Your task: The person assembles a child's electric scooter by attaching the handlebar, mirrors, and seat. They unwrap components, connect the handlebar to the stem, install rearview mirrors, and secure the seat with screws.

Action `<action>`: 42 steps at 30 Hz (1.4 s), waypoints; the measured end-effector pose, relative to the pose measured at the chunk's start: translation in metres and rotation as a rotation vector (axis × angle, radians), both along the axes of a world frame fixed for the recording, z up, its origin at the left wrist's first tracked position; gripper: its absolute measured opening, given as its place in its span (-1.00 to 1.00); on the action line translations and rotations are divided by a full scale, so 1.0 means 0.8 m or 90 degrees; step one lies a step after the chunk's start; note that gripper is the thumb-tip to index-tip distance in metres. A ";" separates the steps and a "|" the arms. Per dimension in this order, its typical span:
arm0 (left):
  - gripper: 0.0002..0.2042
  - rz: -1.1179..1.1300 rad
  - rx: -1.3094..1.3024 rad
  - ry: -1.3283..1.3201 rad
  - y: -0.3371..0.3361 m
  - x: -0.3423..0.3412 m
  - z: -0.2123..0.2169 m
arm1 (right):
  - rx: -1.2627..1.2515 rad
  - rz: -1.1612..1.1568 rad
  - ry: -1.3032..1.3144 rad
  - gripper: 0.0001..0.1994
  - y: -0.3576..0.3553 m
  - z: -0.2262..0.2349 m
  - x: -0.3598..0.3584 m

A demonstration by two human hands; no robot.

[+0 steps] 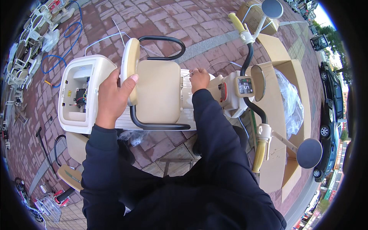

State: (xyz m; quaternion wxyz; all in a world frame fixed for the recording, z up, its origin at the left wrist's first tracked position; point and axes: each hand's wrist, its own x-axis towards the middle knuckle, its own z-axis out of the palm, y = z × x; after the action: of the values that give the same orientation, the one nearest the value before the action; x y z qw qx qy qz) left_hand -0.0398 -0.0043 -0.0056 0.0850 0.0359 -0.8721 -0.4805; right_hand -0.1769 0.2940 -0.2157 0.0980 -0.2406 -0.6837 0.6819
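A small scooter lies across in front of me, its beige seat [159, 92] fitted with black looped armrests [168, 38]. My left hand [115, 94] grips the edge of the beige backrest [132, 69], thumb over its top and fingers partly hidden. Past the seat's front edge, my right hand [200, 79] is closed over the white footboard [186, 94]; what its fingers hold, if anything, is too small to make out. Left of the backrest, the open white rear housing [82, 96] shows wires and a black part inside. To the right stands the steering column with a lit display [245, 86].
Handlebars with yellow grips [260, 155] and round mirrors [309, 153] reach out on the right. Beyond them lies an open cardboard box [297, 76] with clear plastic [289, 103]. Blue hose [78, 28] and white frames [36, 23] lie far left on brick paving.
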 end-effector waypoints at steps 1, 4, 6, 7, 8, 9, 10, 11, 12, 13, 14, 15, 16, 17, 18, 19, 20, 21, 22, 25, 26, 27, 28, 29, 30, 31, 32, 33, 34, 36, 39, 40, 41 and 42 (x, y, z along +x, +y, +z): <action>-0.42 -0.009 -0.010 0.024 0.004 0.001 0.003 | 0.082 0.010 0.007 -0.83 0.001 -0.009 -0.011; -0.43 -0.016 -0.030 0.071 0.013 0.005 0.006 | 0.223 0.062 0.002 -0.79 0.008 -0.023 -0.041; -0.44 0.000 -0.033 0.067 0.014 0.006 0.005 | 0.213 0.111 -0.001 -0.79 0.013 -0.023 -0.055; -0.45 0.007 -0.031 0.063 0.014 0.005 0.004 | 0.294 0.170 -0.009 -0.80 0.016 -0.021 -0.059; -0.46 0.013 -0.030 0.061 0.013 0.004 0.004 | 0.271 0.203 -0.013 -0.80 0.017 -0.018 -0.063; -0.47 0.022 -0.029 0.054 0.013 0.004 0.003 | 0.249 0.225 -0.022 -0.80 0.017 -0.014 -0.066; -0.48 0.019 -0.020 0.051 0.012 0.004 0.004 | 0.226 0.253 -0.037 -0.80 0.017 -0.010 -0.069; -0.48 0.019 -0.013 0.044 0.011 0.004 0.005 | 0.223 0.265 -0.035 -0.81 0.017 -0.005 -0.072; -0.49 0.018 -0.008 0.033 0.011 0.004 0.006 | 0.220 0.282 -0.040 -0.82 0.017 -0.001 -0.075; -0.49 0.019 -0.002 0.031 0.011 0.005 0.007 | 0.220 0.287 -0.050 -0.82 0.017 0.003 -0.076; -0.49 0.020 0.001 0.026 0.011 0.006 0.007 | 0.214 0.309 -0.047 -0.83 0.016 0.006 -0.077; -0.49 0.021 0.004 0.020 0.012 0.007 0.008 | 0.212 0.320 -0.051 -0.83 0.015 0.008 -0.077; -0.49 0.026 0.009 0.016 0.012 0.007 0.009 | 0.212 0.329 -0.054 -0.83 0.014 0.010 -0.077; -0.48 0.031 0.013 0.012 0.012 0.008 0.009 | 0.199 0.332 -0.058 -0.84 0.013 0.012 -0.077; -0.48 0.036 0.010 0.017 0.012 0.007 0.009 | 0.189 0.333 -0.062 -0.84 0.013 0.013 -0.077; -0.47 0.036 0.015 0.009 0.011 0.007 0.009 | 0.180 0.335 -0.066 -0.85 0.012 0.014 -0.077; -0.46 0.037 0.013 0.008 0.010 0.006 0.009 | 0.184 0.339 -0.071 -0.85 0.012 0.016 -0.077; -0.46 0.040 0.006 0.007 0.010 0.006 0.008 | 0.188 0.343 -0.076 -0.85 0.013 0.017 -0.077; -0.45 0.036 0.010 0.005 0.010 0.006 0.008 | 0.196 0.345 -0.087 -0.85 0.013 0.019 -0.077; -0.45 0.034 0.016 0.007 0.010 0.006 0.006 | 0.154 0.390 -0.128 -0.85 0.012 0.020 -0.076; -0.45 0.034 0.021 0.012 0.011 0.006 0.005 | 0.153 0.395 -0.124 -0.85 0.011 0.020 -0.076; -0.44 0.032 0.021 0.024 0.012 0.006 0.005 | 0.157 0.392 -0.127 -0.85 0.010 0.019 -0.076; -0.45 0.034 0.031 0.021 0.013 0.006 0.004 | 0.163 0.386 -0.133 -0.85 0.008 0.017 -0.076; -0.45 0.034 0.036 0.025 0.014 0.005 0.004 | 0.191 0.396 -0.128 -0.84 0.007 0.015 -0.076; -0.45 0.036 0.035 0.030 0.015 0.005 0.004 | 0.221 0.403 -0.126 -0.84 0.005 0.012 -0.076; -0.45 0.035 0.048 0.027 0.016 0.005 0.004 | 0.251 0.409 -0.124 -0.83 0.005 0.009 -0.077; -0.46 0.037 0.054 0.027 0.017 0.005 0.004 | 0.271 0.427 -0.123 -0.82 0.006 0.007 -0.078; -0.46 0.039 0.053 0.033 0.017 0.005 0.003 | 0.291 0.445 -0.121 -0.82 0.006 0.004 -0.079; -0.46 0.035 0.063 0.028 0.017 0.005 0.003 | 0.316 0.460 -0.131 -0.81 0.006 0.002 -0.081; -0.46 0.028 0.062 0.035 0.016 0.005 0.003 | 0.295 0.481 -0.126 -0.81 0.008 -0.001 -0.085; -0.46 0.029 0.049 0.042 0.015 0.004 0.002 | 0.309 0.478 -0.121 -0.80 0.010 -0.006 -0.088; -0.46 0.028 0.052 0.038 0.016 0.004 0.002 | 0.324 0.470 -0.118 -0.79 0.010 -0.008 -0.088; -0.46 0.027 0.050 0.039 0.016 0.004 0.003 | 0.427 0.479 -0.052 -0.79 0.010 -0.009 -0.088; -0.46 0.027 0.043 0.039 0.017 0.004 0.004 | 0.533 0.482 0.014 -0.78 0.010 -0.011 -0.087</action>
State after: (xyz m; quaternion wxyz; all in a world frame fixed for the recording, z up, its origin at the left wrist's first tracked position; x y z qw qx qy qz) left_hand -0.0370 0.0091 -0.0024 0.1208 0.0428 -0.8512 -0.5089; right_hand -0.2464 0.3020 -0.2245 -0.0591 0.0880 -0.9336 0.3423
